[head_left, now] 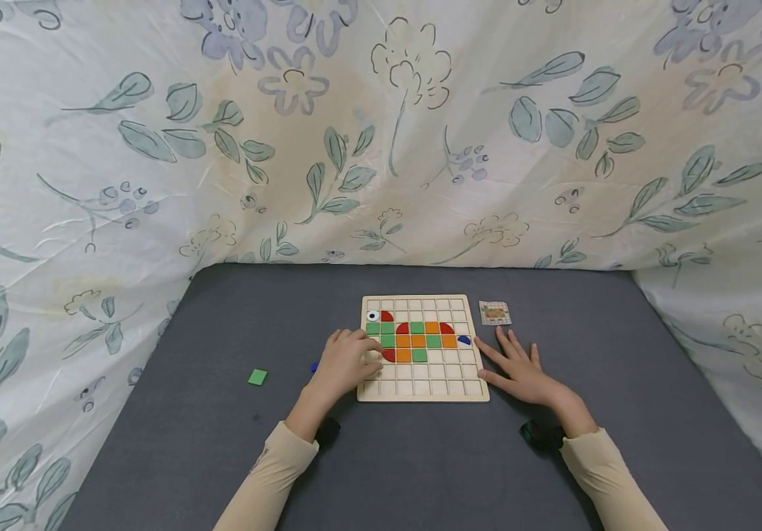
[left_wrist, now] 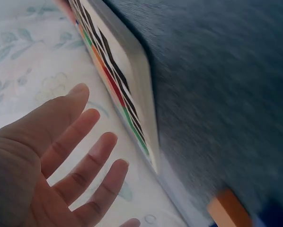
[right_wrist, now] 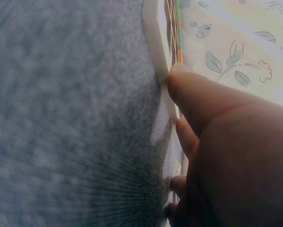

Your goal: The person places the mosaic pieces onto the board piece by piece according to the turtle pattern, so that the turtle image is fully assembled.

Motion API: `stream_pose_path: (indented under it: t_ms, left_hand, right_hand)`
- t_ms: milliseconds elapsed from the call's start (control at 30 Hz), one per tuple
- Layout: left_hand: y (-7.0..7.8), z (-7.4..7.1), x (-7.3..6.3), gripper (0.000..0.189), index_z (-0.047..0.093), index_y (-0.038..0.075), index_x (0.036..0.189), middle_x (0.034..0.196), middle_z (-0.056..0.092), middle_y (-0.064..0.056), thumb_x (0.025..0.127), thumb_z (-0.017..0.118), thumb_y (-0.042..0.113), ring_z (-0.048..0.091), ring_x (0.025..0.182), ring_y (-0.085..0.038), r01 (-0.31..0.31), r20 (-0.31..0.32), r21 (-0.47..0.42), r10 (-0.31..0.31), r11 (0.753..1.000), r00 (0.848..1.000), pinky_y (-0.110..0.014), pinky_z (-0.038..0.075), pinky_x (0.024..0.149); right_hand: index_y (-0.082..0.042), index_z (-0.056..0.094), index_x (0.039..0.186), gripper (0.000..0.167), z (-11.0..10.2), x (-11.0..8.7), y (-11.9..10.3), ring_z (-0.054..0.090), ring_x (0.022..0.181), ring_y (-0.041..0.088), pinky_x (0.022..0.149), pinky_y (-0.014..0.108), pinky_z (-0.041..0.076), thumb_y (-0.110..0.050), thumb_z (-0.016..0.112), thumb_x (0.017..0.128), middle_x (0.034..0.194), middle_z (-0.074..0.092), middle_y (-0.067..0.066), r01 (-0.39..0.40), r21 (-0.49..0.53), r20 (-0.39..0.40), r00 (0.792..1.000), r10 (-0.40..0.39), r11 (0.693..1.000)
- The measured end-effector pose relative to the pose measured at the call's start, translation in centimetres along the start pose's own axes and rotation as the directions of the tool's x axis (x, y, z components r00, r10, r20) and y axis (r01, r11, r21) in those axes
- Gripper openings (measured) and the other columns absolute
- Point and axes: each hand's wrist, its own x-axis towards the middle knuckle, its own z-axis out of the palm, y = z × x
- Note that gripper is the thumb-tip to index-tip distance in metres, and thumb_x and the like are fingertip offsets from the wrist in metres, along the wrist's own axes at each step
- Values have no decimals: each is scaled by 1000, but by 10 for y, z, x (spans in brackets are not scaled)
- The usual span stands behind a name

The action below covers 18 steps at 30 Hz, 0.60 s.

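A pale wooden grid board (head_left: 440,387) lies flat on the grey table. Green, orange and red tiles (head_left: 418,341) fill several of its cells, with a round black-and-white eye tile (head_left: 372,316) at upper left and a blue tile (head_left: 464,340) at right. My left hand (head_left: 341,361) reaches over the board's left side, and its fingers hide some cells. In the left wrist view the left fingers (left_wrist: 100,149) are spread, with nothing visible between them. At the board's right edge my right hand (head_left: 527,372) rests with fingers spread, the thumb (right_wrist: 189,87) touching the edge.
A small printed card (head_left: 495,313) lies right of the board's upper corner. To the left are a green tile (head_left: 257,377) and a blue piece (head_left: 314,366) partly hidden by the left hand. An orange piece (left_wrist: 229,210) shows in the left wrist view. Floral cloth (head_left: 414,147) hangs behind.
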Motion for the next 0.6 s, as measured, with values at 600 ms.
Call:
stream_pose_path:
  t_ms: [600]
  left_hand:
    - [-46, -16, -32, 26, 72, 20, 98, 96, 63, -1, 74, 77, 29, 55, 95, -26, 86, -24, -4, -86, 996, 996, -58, 30, 103]
  right_hand:
    - [-20, 27, 147, 68, 1, -1, 0, -6, 138, 46, 98, 72, -11, -49, 51, 91, 153, 5, 25, 12, 1, -10, 1000, -12, 1000]
